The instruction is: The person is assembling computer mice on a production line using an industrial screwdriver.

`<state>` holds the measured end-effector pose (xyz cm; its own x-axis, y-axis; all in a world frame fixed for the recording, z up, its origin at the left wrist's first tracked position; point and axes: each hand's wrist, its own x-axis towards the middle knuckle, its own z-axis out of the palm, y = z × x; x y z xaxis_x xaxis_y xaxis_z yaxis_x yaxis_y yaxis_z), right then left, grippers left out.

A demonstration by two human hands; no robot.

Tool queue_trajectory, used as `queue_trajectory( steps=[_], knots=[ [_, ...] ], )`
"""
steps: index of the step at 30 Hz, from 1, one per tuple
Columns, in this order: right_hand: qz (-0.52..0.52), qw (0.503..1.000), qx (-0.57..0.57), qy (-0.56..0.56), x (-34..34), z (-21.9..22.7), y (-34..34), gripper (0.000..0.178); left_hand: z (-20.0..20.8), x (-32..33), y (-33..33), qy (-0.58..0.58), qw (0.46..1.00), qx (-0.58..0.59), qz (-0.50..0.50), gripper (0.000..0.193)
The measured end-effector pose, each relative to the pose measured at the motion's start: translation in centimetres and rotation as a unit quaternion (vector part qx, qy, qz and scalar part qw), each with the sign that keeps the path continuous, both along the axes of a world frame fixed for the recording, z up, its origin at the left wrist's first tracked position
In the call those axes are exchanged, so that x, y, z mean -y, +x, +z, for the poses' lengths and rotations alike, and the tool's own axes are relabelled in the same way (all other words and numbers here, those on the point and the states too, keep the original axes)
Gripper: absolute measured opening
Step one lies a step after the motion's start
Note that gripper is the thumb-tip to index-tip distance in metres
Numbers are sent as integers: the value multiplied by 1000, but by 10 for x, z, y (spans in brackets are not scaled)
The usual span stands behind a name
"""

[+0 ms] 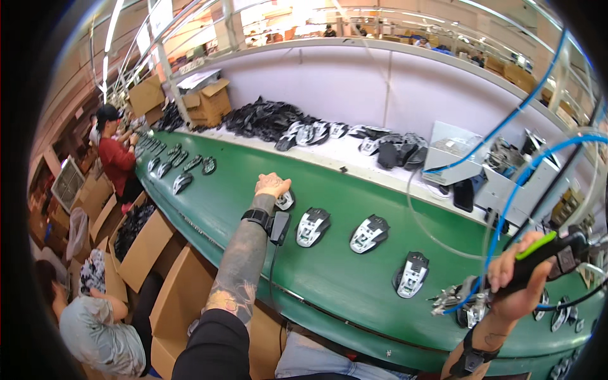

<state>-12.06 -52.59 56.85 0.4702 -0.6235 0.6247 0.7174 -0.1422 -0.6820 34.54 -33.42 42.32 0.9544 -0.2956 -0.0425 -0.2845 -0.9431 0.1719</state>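
Note:
My left hand (272, 185) reaches forward over the green belt, its fingers curled over a silver-and-black computer mouse shell (287, 201), which it partly hides. A power screwdriver (535, 256), black with a green lever, is in my right hand (516, 285), fingers wrapped round its body. The tool's metal head (457, 296) points left, just over another partly hidden mouse shell (470, 315). Between my hands, three open mouse shells lie apart on the belt: one near the left wrist (313, 227), a middle one (369, 234) and one nearer the tool (411, 275).
Blue air hoses (500, 221) loop around the tool. Along the white ledge (253, 140) lie black parts (266, 117), more shells and metal bins (453, 149). At left, a person in red (117, 155) stands by the belt (240, 171); another sits among cardboard boxes (180, 304).

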Motion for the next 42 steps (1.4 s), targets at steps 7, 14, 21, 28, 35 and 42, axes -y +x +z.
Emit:
queue_trajectory(
  steps=[7, 14, 21, 28, 35, 42],
  knots=[
    [3, 1000, -18, -16, -11, 8, -5, 49, -11, 19, -5, 110, 993, -30, -31, 56],
    [-12, 999, -34, -25, -10, 8, 2, 50, -13, 3, 18, 141, 985, -96, -32, 65],
    [-35, 999, -35, -15, -10, 2, 11, 52, -9, 19, -6, 81, 987, -136, -7, 69],
    [-26, 998, -63, 7, -5, 2, 7, 59, -24, -7, -17, -77, 995, 50, -40, 83],
    [-23, 996, -81, -12, 1, -3, 5, 59, -40, -6, -40, -38, 993, 8, -110, 75],
    [-22, 996, -86, -11, -2, -4, 7, 60, -44, 3, -35, 4, 998, -19, -56, 81]
  ],
)
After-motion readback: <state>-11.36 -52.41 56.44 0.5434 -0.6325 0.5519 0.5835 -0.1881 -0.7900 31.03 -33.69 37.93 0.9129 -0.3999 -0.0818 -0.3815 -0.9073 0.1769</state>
